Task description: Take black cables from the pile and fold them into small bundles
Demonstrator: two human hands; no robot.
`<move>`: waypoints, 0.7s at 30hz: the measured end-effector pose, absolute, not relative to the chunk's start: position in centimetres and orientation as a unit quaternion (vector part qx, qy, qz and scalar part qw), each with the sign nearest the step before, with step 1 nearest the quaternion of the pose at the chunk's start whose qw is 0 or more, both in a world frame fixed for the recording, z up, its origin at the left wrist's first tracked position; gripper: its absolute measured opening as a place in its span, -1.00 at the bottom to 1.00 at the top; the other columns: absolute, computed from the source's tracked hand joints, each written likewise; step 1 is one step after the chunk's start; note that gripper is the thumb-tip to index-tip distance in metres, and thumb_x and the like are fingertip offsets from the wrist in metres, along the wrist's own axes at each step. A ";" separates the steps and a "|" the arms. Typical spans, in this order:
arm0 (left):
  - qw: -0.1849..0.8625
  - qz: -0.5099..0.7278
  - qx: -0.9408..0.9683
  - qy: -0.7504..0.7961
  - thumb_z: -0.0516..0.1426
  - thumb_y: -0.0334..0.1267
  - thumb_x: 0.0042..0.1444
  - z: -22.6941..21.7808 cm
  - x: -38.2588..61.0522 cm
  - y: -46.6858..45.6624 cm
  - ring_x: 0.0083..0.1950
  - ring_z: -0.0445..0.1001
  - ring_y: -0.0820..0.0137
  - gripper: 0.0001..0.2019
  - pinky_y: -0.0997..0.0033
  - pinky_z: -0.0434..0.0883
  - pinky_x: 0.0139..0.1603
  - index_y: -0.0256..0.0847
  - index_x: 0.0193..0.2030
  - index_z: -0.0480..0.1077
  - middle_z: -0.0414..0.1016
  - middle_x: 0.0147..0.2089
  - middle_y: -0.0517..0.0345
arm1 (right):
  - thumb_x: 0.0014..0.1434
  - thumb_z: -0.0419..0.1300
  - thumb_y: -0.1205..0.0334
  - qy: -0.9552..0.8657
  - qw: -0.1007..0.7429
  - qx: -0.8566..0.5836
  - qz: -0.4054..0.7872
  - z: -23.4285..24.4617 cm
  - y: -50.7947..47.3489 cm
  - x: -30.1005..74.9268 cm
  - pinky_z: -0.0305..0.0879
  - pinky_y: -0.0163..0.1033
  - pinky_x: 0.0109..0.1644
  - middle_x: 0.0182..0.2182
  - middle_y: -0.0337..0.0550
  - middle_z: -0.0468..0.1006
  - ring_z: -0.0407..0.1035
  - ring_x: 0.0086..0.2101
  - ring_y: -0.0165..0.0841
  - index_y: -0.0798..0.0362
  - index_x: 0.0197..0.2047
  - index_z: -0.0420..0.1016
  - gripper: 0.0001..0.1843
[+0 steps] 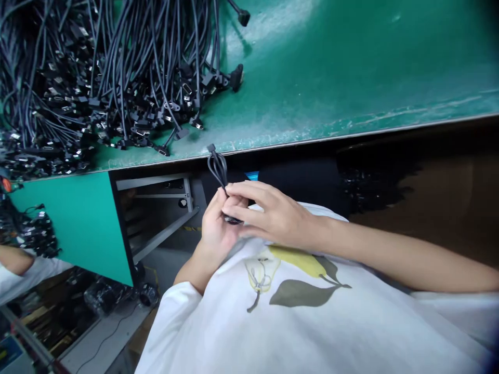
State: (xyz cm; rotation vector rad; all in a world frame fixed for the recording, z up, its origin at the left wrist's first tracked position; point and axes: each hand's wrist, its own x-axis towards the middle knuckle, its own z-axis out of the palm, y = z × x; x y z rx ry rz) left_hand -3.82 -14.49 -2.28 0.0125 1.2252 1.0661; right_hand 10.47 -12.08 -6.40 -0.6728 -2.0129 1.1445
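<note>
Two bare hands, close together just below the front edge of a green-matted tabletop [351, 67], held over a white T-shirt [351, 332] printed with a pear and a leaf [300, 280]. Between them, a short black cable [217, 167], doubled into a narrow loop that rises toward the tabletop edge, with a small black plug [211, 148] at the loop's tip, level with that edge. Left hand [217, 228] closed around the gathered strands, grip clenched on the cable. Right hand [271, 209] reaching in from the side, fingers [249, 193] curved over the cable and across the left hand; grip partly hidden, so no telling whether clenched on the cable or only resting there. A dark connector [233, 220] barely showing between the two palms.

Farther back on the tabletop, beyond its front edge, a large heap of black cables with metal-tipped connectors [128, 88]. Below the tabletop's front edge and off to one side, a white sleeve of another person [27, 278].

Judging from the hold, the step in hand looks like gathering one cable into a loop; the next move seems to call for keeping the strands together near the connector.
</note>
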 end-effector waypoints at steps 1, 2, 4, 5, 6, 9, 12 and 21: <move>0.689 0.478 -0.005 0.545 0.04 -0.12 0.31 -2.5 -3.8 -14.4 -0.50 0.22 0.56 -0.68 0.59 0.23 -0.51 -0.23 -0.44 0.27 0.14 -0.52 0.27 | 0.30 0.11 0.19 -0.784 0.358 -0.276 0.426 -6.7 -12.7 10.0 0.22 0.05 0.25 0.16 -0.05 0.35 0.23 0.18 -0.17 -0.05 0.09 0.43 -0.69; 0.690 0.484 -0.011 0.538 0.05 -0.10 0.30 -2.7 -3.7 -14.5 -0.48 0.25 0.55 -0.68 0.59 0.25 -0.49 -0.24 -0.43 0.28 0.18 -0.50 0.26 | 0.31 0.09 0.24 -0.783 0.365 -0.294 0.408 -7.0 -13.2 9.6 0.24 0.05 0.23 0.16 -0.03 0.35 0.23 0.18 -0.18 -0.04 0.10 0.42 -0.69; 0.684 0.505 -0.009 0.526 0.08 -0.08 0.28 -3.2 -3.6 -14.9 -0.42 0.32 0.54 -0.70 0.58 0.30 -0.43 -0.26 -0.37 0.33 0.26 -0.45 0.23 | 0.31 0.09 0.28 -0.783 0.397 -0.308 0.367 -7.6 -13.8 9.0 0.28 0.03 0.20 0.16 0.03 0.34 0.22 0.19 -0.18 -0.02 0.13 0.39 -0.67; 0.680 0.511 -0.003 0.526 0.10 -0.06 0.26 -3.3 -3.6 -15.2 -0.39 0.35 0.53 -0.71 0.57 0.32 -0.41 -0.26 -0.33 0.36 0.30 -0.42 0.21 | 0.30 0.11 0.29 -0.782 0.417 -0.306 0.347 -7.8 -14.0 8.8 0.30 0.02 0.19 0.16 0.04 0.33 0.22 0.19 -0.18 -0.02 0.13 0.38 -0.66; 0.678 0.512 0.006 0.527 0.13 -0.05 0.23 -3.4 -3.7 -15.5 -0.36 0.37 0.51 -0.72 0.56 0.33 -0.40 -0.26 -0.29 0.38 0.33 -0.39 0.20 | 0.29 0.13 0.29 -0.782 0.434 -0.302 0.330 -8.0 -14.2 8.7 0.31 0.01 0.17 0.15 0.05 0.34 0.23 0.18 -0.19 -0.02 0.13 0.37 -0.66; 0.692 0.495 0.051 0.524 0.22 -0.01 0.14 -3.4 -3.9 -16.5 -0.40 0.36 0.50 -0.69 0.58 0.28 -0.51 -0.26 -0.26 0.39 0.34 -0.42 0.20 | 0.25 0.17 0.28 -0.785 0.430 -0.303 0.327 -7.7 -14.2 9.3 0.33 0.02 0.13 0.09 0.03 0.38 0.29 0.11 -0.18 -0.01 0.05 0.41 -0.71; 0.717 0.472 0.076 0.508 0.26 -0.04 0.10 -3.3 -4.1 -17.1 -0.51 0.25 0.55 -0.70 0.61 0.23 -0.58 -0.25 -0.32 0.35 0.20 -0.52 0.29 | 0.20 0.22 0.21 -0.794 0.345 -0.293 0.405 -6.3 -13.6 10.7 0.38 -0.01 0.06 0.06 0.03 0.39 0.33 0.05 -0.17 0.01 0.04 0.42 -0.67; 0.771 0.305 0.256 0.497 0.16 0.10 0.13 -3.5 -5.6 -17.3 -0.68 0.01 0.62 -0.60 0.57 -0.03 -0.66 -0.25 -0.41 0.30 0.00 -0.64 0.40 | 0.39 -0.04 0.15 -0.971 0.146 -0.133 0.137 -2.6 -8.0 12.9 0.32 -0.01 -0.01 -0.25 -0.06 0.53 0.41 -0.20 -0.26 0.12 -0.13 0.46 -0.69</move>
